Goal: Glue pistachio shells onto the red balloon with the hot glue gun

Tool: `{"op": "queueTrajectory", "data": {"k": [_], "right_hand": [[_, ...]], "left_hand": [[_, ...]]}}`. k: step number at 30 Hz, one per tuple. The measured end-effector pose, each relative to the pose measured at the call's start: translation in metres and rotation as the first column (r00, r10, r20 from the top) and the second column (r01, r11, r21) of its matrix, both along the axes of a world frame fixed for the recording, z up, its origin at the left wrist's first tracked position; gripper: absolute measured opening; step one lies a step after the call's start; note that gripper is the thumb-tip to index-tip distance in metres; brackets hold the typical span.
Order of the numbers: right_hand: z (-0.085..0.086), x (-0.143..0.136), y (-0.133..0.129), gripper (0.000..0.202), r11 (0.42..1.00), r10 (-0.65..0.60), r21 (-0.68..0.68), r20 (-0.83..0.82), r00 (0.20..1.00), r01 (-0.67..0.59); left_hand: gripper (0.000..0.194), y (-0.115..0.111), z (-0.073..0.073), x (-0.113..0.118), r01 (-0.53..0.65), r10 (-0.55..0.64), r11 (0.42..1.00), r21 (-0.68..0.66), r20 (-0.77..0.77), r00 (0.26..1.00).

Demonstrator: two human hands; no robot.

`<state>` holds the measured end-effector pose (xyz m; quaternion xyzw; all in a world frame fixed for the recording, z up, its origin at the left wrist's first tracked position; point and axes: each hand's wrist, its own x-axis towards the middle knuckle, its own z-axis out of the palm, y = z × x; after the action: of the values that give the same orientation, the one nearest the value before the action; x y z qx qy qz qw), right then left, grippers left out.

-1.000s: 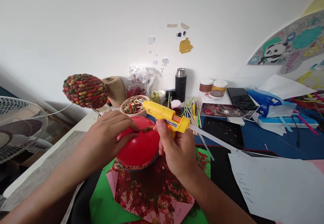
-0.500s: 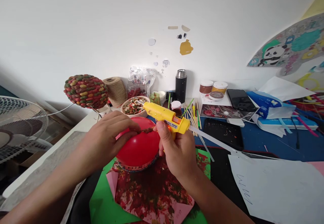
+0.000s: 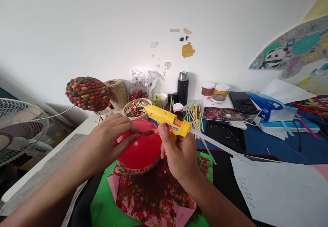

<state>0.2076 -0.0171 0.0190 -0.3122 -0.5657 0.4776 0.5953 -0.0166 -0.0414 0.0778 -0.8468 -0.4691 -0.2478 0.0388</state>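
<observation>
A shiny red balloon (image 3: 140, 151) rests in a small basket-like holder (image 3: 139, 171) in front of me. Over its top, the fingertips of my left hand (image 3: 112, 139) are pinched at one end of a small reddish-brown painted piece (image 3: 148, 132). My right hand (image 3: 179, 151) is wrapped round a yellow glue gun (image 3: 164, 116), whose nozzle points left and whose red light is lit. A long clear glue stick (image 3: 215, 141) sticks out of its back. One right fingertip is near the piece's other end; whether it touches cannot be made out.
Paint-stained pink paper (image 3: 153, 199) lies on a green sheet (image 3: 102, 203) under the holder. Behind stand a bowl of painted seeds (image 3: 137, 107), a twine spool (image 3: 117, 93) and a black flask (image 3: 182, 88). A seed-covered ball (image 3: 87, 93) stands left, near a fan (image 3: 20, 131).
The view has tilted very slightly. Both hands, the glue gun and the balloon keep nearly the same places, and the small piece is still between the hands.
</observation>
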Motion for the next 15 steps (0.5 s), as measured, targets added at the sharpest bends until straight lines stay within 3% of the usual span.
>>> {"op": "queueTrajectory", "data": {"k": [4, 7, 11, 14, 15], "right_hand": [[0.001, 0.001, 0.000, 0.042, 1.000, -0.013, 0.002, 0.022, 1.000, 0.013], [0.000, 0.002, -0.001, 0.044, 1.000, -0.031, -0.003, 0.041, 0.999, 0.031], [-0.002, 0.003, 0.000, 0.052, 0.998, -0.057, -0.015, 0.044, 0.997, 0.058], [-0.003, 0.002, 0.001, 0.059, 0.998, -0.056, -0.040, 0.016, 0.998, 0.056], [-0.003, 0.002, 0.002, 0.061, 0.997, -0.051, -0.052, 0.007, 0.999, 0.051]], "left_hand": [[0.015, -0.004, 0.006, -0.002, -0.086, 0.084, 0.996, 0.004, 0.146, 0.986], [0.014, -0.004, 0.009, -0.012, -0.202, 0.194, 0.979, -0.014, 0.343, 0.919], [0.017, 0.010, 0.008, -0.037, -0.358, 0.311, 0.931, -0.070, 0.665, 0.679], [0.025, 0.030, 0.006, -0.059, -0.349, 0.301, 0.928, -0.133, 0.820, 0.486], [0.028, 0.039, 0.006, -0.065, -0.340, 0.312, 0.927, -0.156, 0.826, 0.470]]}}
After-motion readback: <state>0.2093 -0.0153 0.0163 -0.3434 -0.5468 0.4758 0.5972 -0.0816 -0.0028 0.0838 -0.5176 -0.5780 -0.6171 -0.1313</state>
